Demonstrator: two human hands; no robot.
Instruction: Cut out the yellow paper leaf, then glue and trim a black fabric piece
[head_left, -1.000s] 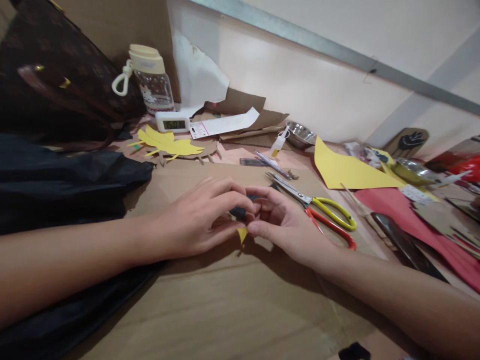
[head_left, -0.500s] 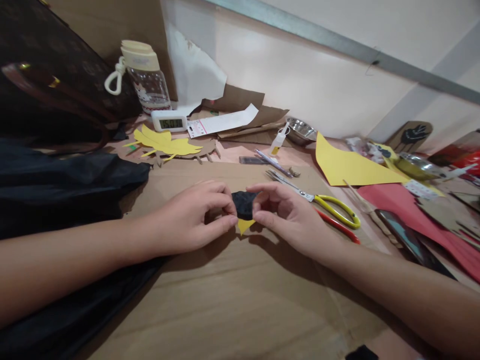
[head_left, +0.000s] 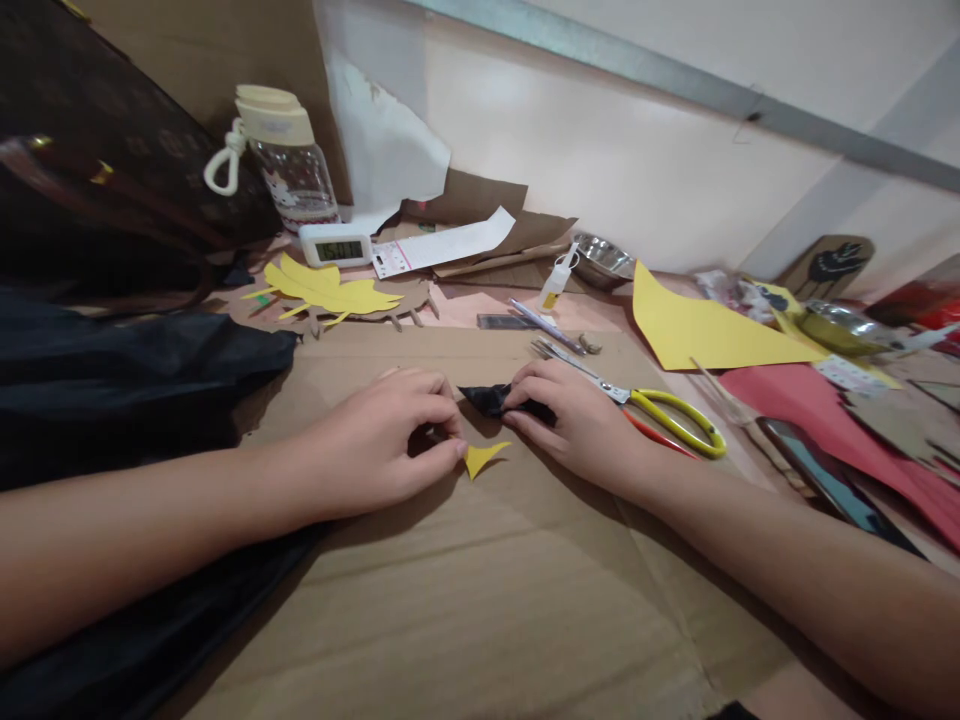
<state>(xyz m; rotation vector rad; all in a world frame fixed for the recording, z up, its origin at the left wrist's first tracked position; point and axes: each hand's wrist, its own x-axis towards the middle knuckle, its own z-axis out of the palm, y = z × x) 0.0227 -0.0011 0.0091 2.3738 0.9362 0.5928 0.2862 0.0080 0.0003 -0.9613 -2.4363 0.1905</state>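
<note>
Between my hands, above the cardboard sheet (head_left: 480, 580), a small piece of thin black material (head_left: 486, 400) sticks out from the fingers of my right hand (head_left: 566, 415), which pinch its right end. Closed at thumb and forefinger, my left hand (head_left: 409, 435) holds the left edge of a small yellow paper piece (head_left: 484, 458) with a downward point. The yellow piece is now apart from the black one. Just behind my right hand lie scissors (head_left: 660, 415) with one yellow and one red handle, partly covered by the hand.
Black sheeting (head_left: 135, 380) spreads at the left. Behind are a yellow paper leaf shape (head_left: 330, 290), a digital clock (head_left: 336, 245), a water bottle (head_left: 292, 165), a glue bottle (head_left: 556, 285) and a pen (head_left: 544, 325). Yellow paper (head_left: 712, 330), red paper (head_left: 840, 430) and a phone (head_left: 825, 480) lie right.
The black piece has come away from over the yellow piece and is pulled up and right, bunched in my right hand. More of the yellow piece shows beside my left fingertips.
</note>
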